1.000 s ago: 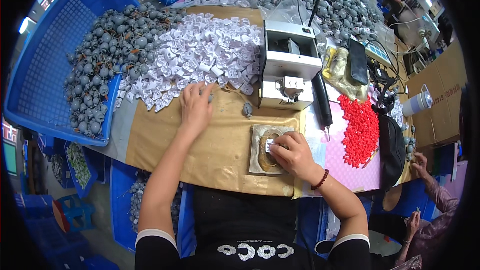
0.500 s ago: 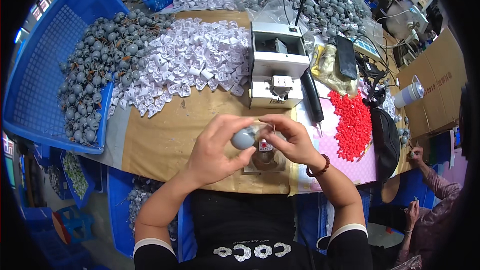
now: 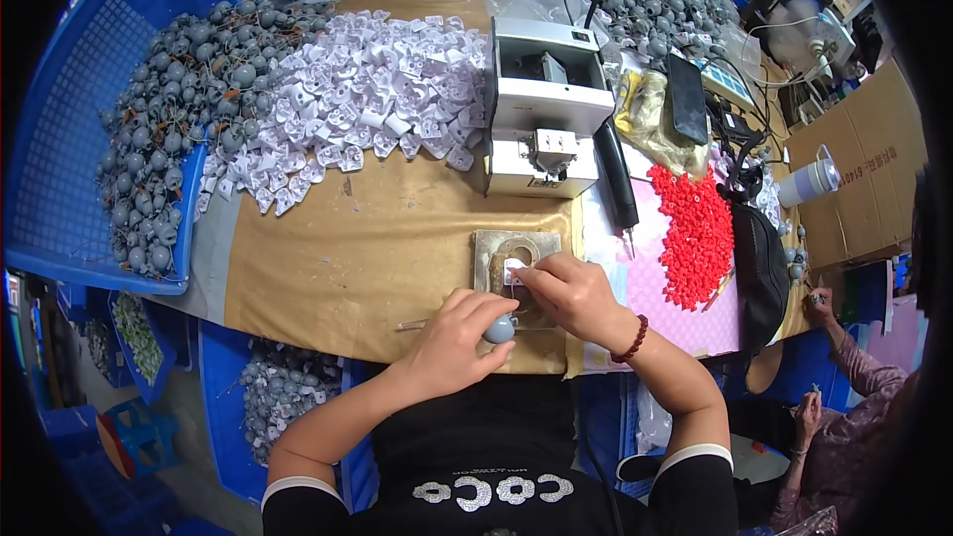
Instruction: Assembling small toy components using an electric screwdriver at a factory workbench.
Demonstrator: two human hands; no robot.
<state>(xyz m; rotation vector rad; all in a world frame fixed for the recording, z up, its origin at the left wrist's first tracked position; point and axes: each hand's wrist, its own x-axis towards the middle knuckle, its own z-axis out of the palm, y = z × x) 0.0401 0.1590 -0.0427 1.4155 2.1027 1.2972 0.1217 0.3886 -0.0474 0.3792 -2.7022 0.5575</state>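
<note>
Your L hand (image 3: 452, 339) pinches the grey ball (image 3: 499, 330) btwn thumb & fingers by the metal block's (image 3: 484, 250) near edge, prob. to keep it close to the white pc (image 3: 512, 270). That pc sits on the block, seemingly for steadiness. Your R hand's (image 3: 579, 300) fingertips bunch at it; can't tell what they grip. Black pen-shaped tool (image 3: 615, 179) lies to the R, presumably for quick reach.

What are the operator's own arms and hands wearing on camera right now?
Short black fabric sleeves, each edged with a narrow white band. The left hand and right hand wear no gloves. A dark red bracelet of round beads circles the right wrist.
</note>
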